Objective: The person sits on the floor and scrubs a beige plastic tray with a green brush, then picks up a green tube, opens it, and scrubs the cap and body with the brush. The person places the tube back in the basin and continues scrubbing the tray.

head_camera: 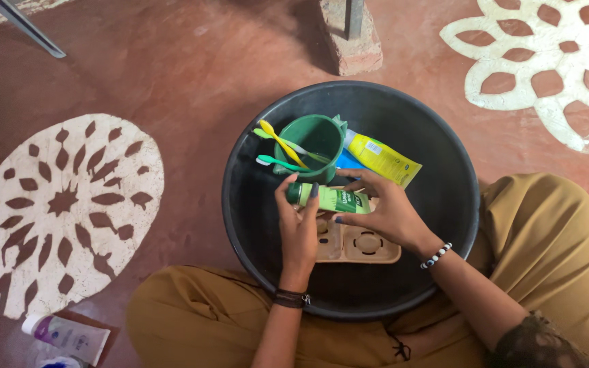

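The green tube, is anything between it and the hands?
No. Both hands already hold the green tube directly: the left hand grips its cap end, and the right hand wraps its other end, above the tan tray inside the black basin.

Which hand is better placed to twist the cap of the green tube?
Probably the left hand: its fingers already wrap the dark cap end of the green tube, while the right hand holds its body.

The reddish floor (pixel 192 75) with white flower patterns bears a black basin (pixel 444 170) and a white-purple tube (pixel 69 335).
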